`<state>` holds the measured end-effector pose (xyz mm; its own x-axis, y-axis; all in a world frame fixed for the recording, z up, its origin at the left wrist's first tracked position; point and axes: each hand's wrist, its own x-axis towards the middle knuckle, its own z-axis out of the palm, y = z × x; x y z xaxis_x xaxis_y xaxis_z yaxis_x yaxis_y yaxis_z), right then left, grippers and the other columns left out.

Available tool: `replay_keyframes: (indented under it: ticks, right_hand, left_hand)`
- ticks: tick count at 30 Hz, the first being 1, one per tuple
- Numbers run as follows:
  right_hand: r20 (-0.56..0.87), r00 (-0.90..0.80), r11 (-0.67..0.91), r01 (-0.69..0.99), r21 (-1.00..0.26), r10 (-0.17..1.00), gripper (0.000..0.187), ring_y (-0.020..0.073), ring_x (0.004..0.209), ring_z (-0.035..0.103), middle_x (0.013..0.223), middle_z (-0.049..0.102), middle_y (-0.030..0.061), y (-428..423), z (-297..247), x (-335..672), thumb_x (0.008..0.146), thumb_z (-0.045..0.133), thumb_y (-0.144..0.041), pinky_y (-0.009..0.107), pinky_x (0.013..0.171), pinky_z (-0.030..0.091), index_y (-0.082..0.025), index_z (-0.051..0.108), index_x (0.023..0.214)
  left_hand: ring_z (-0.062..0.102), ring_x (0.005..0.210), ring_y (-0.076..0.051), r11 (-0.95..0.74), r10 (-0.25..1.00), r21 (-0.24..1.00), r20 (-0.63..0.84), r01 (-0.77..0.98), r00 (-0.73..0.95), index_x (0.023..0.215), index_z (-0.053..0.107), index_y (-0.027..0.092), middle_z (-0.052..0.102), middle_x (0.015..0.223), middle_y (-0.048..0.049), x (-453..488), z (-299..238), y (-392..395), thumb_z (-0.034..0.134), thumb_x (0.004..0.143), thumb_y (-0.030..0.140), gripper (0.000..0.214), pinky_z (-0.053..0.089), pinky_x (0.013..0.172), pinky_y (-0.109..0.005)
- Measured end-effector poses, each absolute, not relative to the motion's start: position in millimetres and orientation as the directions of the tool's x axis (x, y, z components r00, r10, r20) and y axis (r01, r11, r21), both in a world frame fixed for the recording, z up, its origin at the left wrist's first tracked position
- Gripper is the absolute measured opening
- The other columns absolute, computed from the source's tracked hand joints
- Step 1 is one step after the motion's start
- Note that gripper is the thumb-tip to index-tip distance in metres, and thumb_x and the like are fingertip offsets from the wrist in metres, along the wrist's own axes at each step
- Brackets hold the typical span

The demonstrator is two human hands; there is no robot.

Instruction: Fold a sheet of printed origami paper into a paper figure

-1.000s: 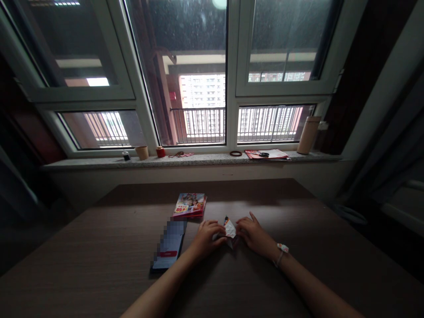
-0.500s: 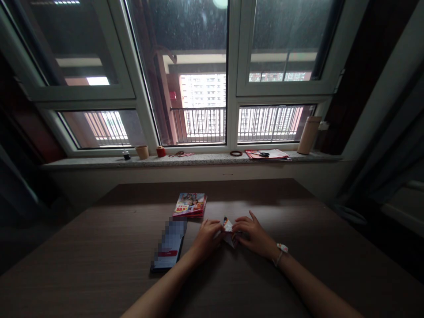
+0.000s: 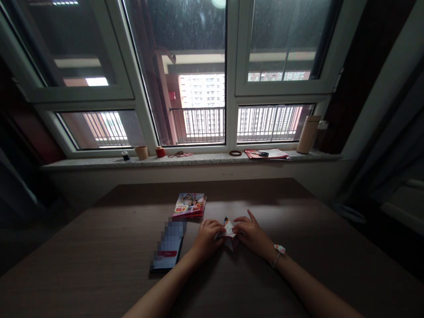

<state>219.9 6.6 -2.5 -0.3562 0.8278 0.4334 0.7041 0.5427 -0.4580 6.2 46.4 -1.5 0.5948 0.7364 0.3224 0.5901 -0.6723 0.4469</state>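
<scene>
Between my hands, low over the table, is a small piece of folded paper (image 3: 229,229), white with a bit of coloured print at its far tip and a pointed near end. My left hand (image 3: 208,235) is closed on its left side, fingers curled. From the right, my right hand (image 3: 252,232) pinches the paper's edge with thumb and fingertips, one finger raised. A bracelet (image 3: 279,249) circles my right wrist. Just left of my left hand lies a phone (image 3: 168,245), its screen partly blurred. Behind it is a stack of printed leaflets (image 3: 190,205).
The brown table (image 3: 99,238) reaches toward a stone windowsill (image 3: 205,160). Along the sill stand a paper cup (image 3: 141,153), a red jar (image 3: 160,152), a dark ring (image 3: 235,153), scissors (image 3: 263,154) on red-and-white papers (image 3: 278,153), and a tan flask (image 3: 308,134).
The paper has shifted slightly, and its near part looks a little more spread. My right hand has moved very slightly. Phone and leaflets lie where they were.
</scene>
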Motion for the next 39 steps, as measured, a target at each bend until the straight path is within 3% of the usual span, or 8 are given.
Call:
replay_keyframes:
  ticks: [13, 21, 32, 39]
  right_hand:
    - [0.412, -0.256, 0.451, 0.741, -0.498, 0.875, 0.015, 0.017, 0.113, 0.057, 0.103, 0.067, 0.0054, 7, -2, 215, 0.081, 0.053, -0.011, 0.052, 0.116, 0.01, -0.021, 0.063, 0.087]
    - [0.333, -0.118, 0.304, 0.748, -0.589, 0.935, 0.016, 0.0174, 0.102, 0.058, 0.098, 0.067, 0.0012, 10, -3, 207, 0.081, 0.054, -0.016, 0.049, 0.113, 0.014, -0.023, 0.065, 0.09]
    - [0.26, 0.018, 0.124, 0.844, -0.522, 0.966, 0.016, 0.0208, 0.103, 0.052, 0.098, 0.063, 0.0036, 14, -12, 198, 0.085, 0.053, -0.027, 0.045, 0.109, 0.017, -0.021, 0.068, 0.085]
    - [0.267, 0.047, 0.091, 0.872, -0.48, 0.963, 0.012, 0.023, 0.104, 0.052, 0.098, 0.062, 0.0049, 15, -13, 191, 0.083, 0.056, -0.028, 0.051, 0.108, 0.016, -0.021, 0.065, 0.086]
  left_hand:
    - [0.056, 0.107, -0.022, -0.601, 0.797, 0.507, 0.317, 0.618, 0.515, 0.086, 0.072, 0.026, 0.073, 0.1, 0.0003, 12, 0, 46, 0.063, 0.074, 0.01, 0.022, 0.033, 0.102, -0.039]
    - [0.058, 0.098, -0.021, -0.595, 0.803, 0.534, 0.382, 0.6, 0.457, 0.082, 0.071, 0.023, 0.072, 0.095, -0.0023, 18, -10, 51, 0.06, 0.08, 0.017, 0.013, 0.038, 0.095, -0.037]
    - [0.058, 0.102, -0.021, -0.462, 0.887, 0.563, 0.303, 0.685, 0.35, 0.074, 0.07, 0.023, 0.072, 0.098, -0.0006, 24, -1, 46, 0.063, 0.075, 0.019, 0.008, 0.036, 0.096, -0.037]
    - [0.057, 0.102, -0.021, -0.422, 0.905, 0.522, 0.299, 0.741, 0.304, 0.072, 0.067, 0.022, 0.071, 0.098, -0.0006, 28, -3, 44, 0.061, 0.075, 0.018, 0.007, 0.033, 0.097, -0.037]
